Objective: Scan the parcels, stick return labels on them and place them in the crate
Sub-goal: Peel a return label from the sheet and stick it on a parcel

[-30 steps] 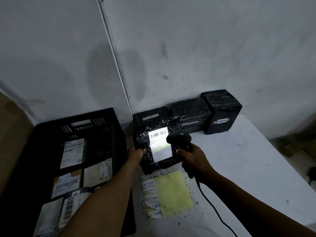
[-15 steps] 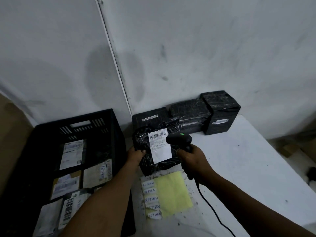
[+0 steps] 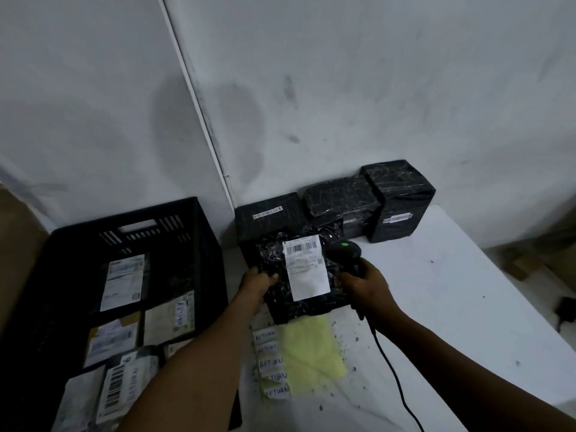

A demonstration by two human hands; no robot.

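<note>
So the black plastic-wrapped soft parcel [image 3: 299, 275] sits on the white table [image 3: 452, 307], tilted up toward the camera, right between the two hands. The left hand [image 3: 257, 283] grips its left edge, thumb curled over the front of the wrap. The right hand [image 3: 363, 283] is just beside the parcel's right edge, fingers wrapped round the handle of a black handheld barcode scanner [image 3: 343, 251] with a green light on top, its head close to the white shipping label [image 3: 307, 266] on the parcel. The scanner's black cable [image 3: 392, 375] trails off toward the bottom of the view.

The shipping label has a barcode across the top, but the small print under it is too blurry to read. Below the parcel lies a pale yellow backing sheet [image 3: 311, 353] with a column of white handwritten stickers [image 3: 274, 363] down its left side; I can make out "RETURN" on them, though a couple are smudgy and the parcel covers the sheet's top edge.

The black plastic crate [image 3: 199, 244] to the left holds several labelled parcels [image 3: 124, 307], two showing "RETURN" written sideways. My left forearm cuts off the crate's near corner.

Against the wall stand three black wrapped boxes [image 3: 400, 207]; two carry barcode strips, unreadable.
</note>
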